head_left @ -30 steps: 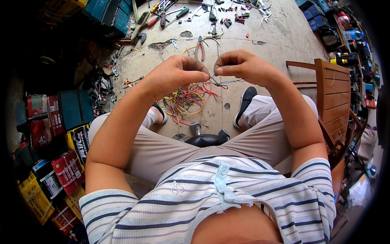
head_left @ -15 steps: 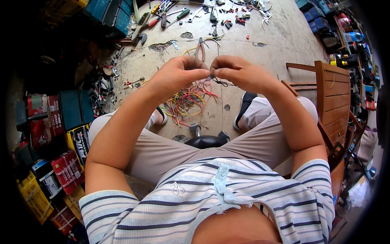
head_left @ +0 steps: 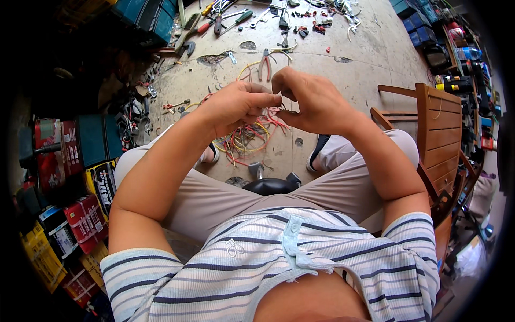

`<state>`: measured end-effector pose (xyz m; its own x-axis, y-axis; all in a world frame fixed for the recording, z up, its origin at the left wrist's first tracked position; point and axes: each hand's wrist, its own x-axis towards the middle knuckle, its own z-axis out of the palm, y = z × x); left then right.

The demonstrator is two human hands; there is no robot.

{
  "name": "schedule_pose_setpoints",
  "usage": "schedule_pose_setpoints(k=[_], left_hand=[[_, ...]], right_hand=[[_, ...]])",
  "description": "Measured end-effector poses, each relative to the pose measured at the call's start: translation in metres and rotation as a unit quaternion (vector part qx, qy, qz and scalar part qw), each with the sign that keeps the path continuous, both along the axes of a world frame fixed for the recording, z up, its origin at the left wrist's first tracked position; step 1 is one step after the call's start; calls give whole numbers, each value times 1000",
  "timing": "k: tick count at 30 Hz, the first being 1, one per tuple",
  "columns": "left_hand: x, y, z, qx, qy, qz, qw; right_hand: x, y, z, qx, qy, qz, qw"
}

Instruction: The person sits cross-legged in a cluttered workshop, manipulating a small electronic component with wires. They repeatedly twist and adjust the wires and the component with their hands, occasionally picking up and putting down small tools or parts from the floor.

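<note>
In front of me, above the floor, my left hand (head_left: 238,106) is closed, with thumb and forefinger pinched on the end of a thin dark wire (head_left: 282,103). My right hand (head_left: 316,103) is right beside it, its thumb and bent fingers apart around the wire, with no clear grip showing. Part of the wire is hidden by the fingers. Below the hands lies a tangle of red and yellow wires (head_left: 249,138) on the floor. Just beyond the hands rest pliers with red handles (head_left: 265,65), their jaws pointing away from me.
Screwdrivers (head_left: 244,17) and other tools lie at the far left, with small black and red parts (head_left: 322,26) near them. A wooden folding chair (head_left: 440,126) stands to my right. Boxes (head_left: 86,222) are stacked at my left. A black stool part (head_left: 271,187) shows between my legs.
My right hand has opened from its pinch and turned, with thumb and fingers now apart. The left hand stays pinched and has shifted slightly. The dark wire trailing under the right hand no longer shows there.
</note>
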<state>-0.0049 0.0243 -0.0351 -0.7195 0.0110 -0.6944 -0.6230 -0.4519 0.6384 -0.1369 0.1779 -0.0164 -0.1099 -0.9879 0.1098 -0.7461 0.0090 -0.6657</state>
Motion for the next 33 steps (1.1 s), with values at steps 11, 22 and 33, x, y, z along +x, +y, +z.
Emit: schedule_pose_setpoints(k=[11,22,33], left_hand=[[1,0,5,13,107,14,994],[-2,5,-3,25,93,95,991],[-5,9,-11,156,79,222,959]], right_hand=[[-16,1,-14,70,-325,-30,943],[-13,0,-4,-83,37,-49,995],[0,-5,-8,-169,261,-111,944]])
